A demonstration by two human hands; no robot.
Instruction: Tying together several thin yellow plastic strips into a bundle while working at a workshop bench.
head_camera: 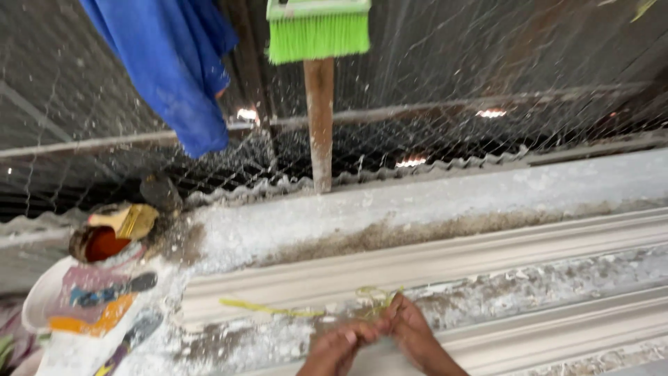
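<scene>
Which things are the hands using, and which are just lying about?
In use: left hand and right hand pinching the yellow-green string over the white moulding.
Lying about: green brush, blue cloth, printed bag.

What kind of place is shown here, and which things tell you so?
Probably a small plaster moulding workshop. Long white moulded strips lie on a dusty bench, wire mesh closes the wall behind, and a green brush hangs there.
</scene>
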